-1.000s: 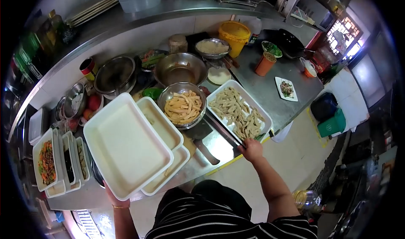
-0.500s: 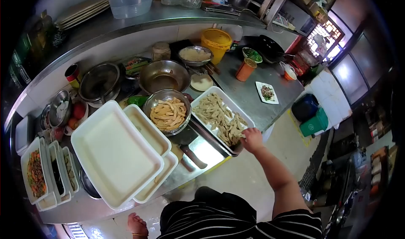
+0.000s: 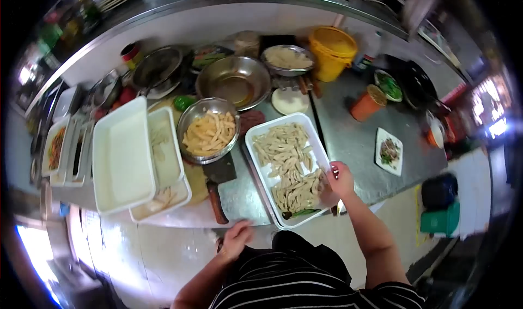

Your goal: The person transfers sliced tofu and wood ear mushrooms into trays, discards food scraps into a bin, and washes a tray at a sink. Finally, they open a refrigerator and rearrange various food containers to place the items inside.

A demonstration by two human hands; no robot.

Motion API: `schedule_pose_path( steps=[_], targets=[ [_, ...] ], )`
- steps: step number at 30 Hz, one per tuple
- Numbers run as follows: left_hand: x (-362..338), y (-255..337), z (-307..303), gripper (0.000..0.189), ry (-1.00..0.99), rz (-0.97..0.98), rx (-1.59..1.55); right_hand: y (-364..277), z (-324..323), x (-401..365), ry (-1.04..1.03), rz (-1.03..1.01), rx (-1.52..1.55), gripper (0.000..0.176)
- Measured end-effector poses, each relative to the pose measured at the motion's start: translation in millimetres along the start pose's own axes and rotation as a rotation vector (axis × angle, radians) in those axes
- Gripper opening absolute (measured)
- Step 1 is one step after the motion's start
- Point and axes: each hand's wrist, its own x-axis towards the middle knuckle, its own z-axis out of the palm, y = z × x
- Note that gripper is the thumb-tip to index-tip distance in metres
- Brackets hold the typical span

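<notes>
My right hand (image 3: 341,179) is at the right rim of a white tray (image 3: 257,174), fingers curled over the edge. Pale, finger-like strips (image 3: 283,145) fill much of this tray, and a long green piece (image 3: 306,212) lies at its near end. My left hand (image 3: 237,238), smeared by motion, is in front of the counter edge, below the wooden handle of a cleaver (image 3: 217,203). Left of the tray stands a steel bowl (image 3: 184,121) of yellowish strips (image 3: 210,133).
White trays (image 3: 122,162) overlap on the left of the counter. Behind are a wide steel basin (image 3: 231,80), a bowl of pale food (image 3: 287,57) and a yellow bucket (image 3: 332,53). To the right stand an orange container (image 3: 368,103) and a small white plate (image 3: 388,151).
My view has swung, shifting the counter. My left hand has risen towards the counter edge; my right hand has slid from the tray's near corner further along its right rim.
</notes>
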Motion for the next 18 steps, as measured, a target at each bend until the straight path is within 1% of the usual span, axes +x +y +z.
schedule_pose_path(
  steps=[1,2,3,4,5,6,7,8,9,10,12,13,16,17,18],
  targets=[
    [13,-5,21,0.034,-0.032,0.006,0.077,4,1,5,0.013,-0.048,-0.081,0.024],
    [25,-4,45,0.038,0.008,0.076,0.235,3,0,14,-0.066,0.009,-0.043,0.024],
    [32,-1,64,0.039,0.018,0.086,0.135,-1,-4,20,-0.143,0.073,-0.007,0.023],
    [38,0,73,0.037,0.090,0.120,0.218,0,-3,23,-0.221,0.143,0.028,0.022],
    [46,-1,75,0.035,0.158,0.150,0.306,13,5,29,-0.262,0.146,0.126,0.022],
    [54,-7,73,0.033,0.218,0.178,0.395,9,9,31,-0.333,0.203,0.299,0.022],
    [56,-16,68,0.026,0.246,0.128,0.161,7,10,33,-0.402,0.268,0.465,0.023],
    [59,-13,64,0.023,0.308,-0.077,0.021,3,6,32,-0.471,0.344,0.626,0.023],
    [54,-3,67,0.023,0.323,-0.069,-0.078,-1,0,32,-0.561,0.376,0.683,0.025],
    [48,5,74,0.024,0.336,-0.057,-0.181,9,-1,32,-0.579,0.405,0.737,0.024],
    [49,-8,78,0.023,0.451,-0.030,-0.047,22,-3,37,-0.613,0.445,0.842,0.023],
    [51,-16,78,0.023,0.509,-0.016,0.021,30,-11,35,-0.590,0.474,0.881,0.023],
    [62,-53,75,0.022,0.412,0.092,0.120,72,-26,36,-0.464,0.471,0.877,0.022],
    [67,-48,63,0.025,0.264,0.058,0.528,83,-35,37,-0.451,0.494,0.904,0.023],
    [70,-52,64,0.027,0.287,0.052,0.500,93,-46,40,-0.434,0.515,0.930,0.024]
  ],
)
